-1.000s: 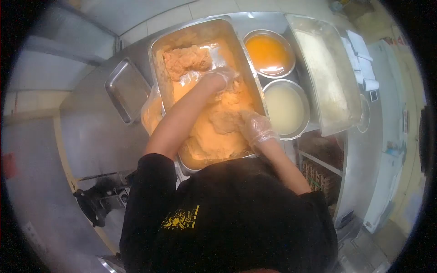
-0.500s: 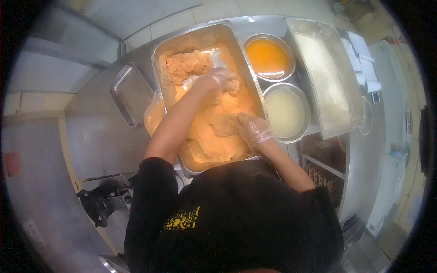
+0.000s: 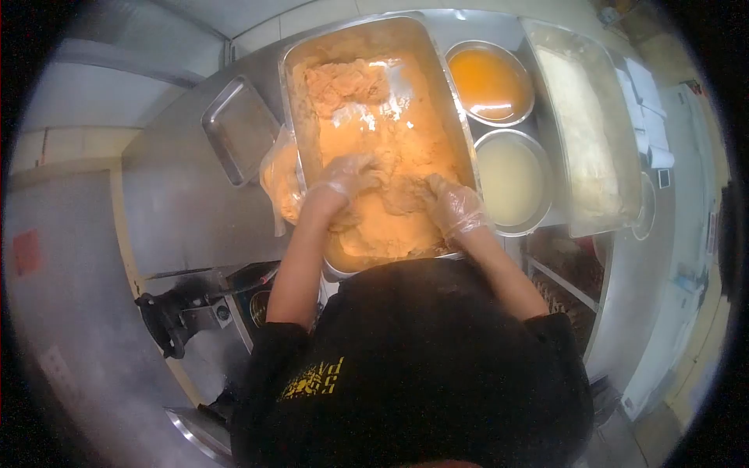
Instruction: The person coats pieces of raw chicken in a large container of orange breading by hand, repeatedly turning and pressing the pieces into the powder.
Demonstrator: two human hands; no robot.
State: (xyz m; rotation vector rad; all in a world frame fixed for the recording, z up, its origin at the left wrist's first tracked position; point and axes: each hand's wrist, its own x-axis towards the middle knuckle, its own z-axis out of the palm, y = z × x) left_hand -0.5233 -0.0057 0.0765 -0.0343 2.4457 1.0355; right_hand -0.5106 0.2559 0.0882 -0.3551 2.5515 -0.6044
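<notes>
Both my hands wear clear plastic gloves and are inside a deep metal tray [image 3: 468, 160] of orange breading flour [image 3: 382, 232]. Between them a flat, flour-coated piece of meat [image 3: 403, 196] lies low over the flour. My right hand [image 3: 454, 206] grips its right edge, thumb and fingers closed. At its left edge my left hand [image 3: 343, 176] has its fingers bent over the meat; their tips are partly hidden in flour. A heap of coated meat pieces [image 3: 345, 84] sits at the tray's far left end.
Right of the tray stand a round pan of orange liquid [image 3: 488, 82] and a bowl of pale liquid [image 3: 511, 181]. Beyond them is a long bin of white flour [image 3: 577, 129]. On the left are a small metal tray [image 3: 242, 131] and a plastic bag of orange flour [image 3: 281, 175].
My left hand has come back from the tray's far part to the meat's left edge. My right hand keeps its hold. The whole view has shifted a little.
</notes>
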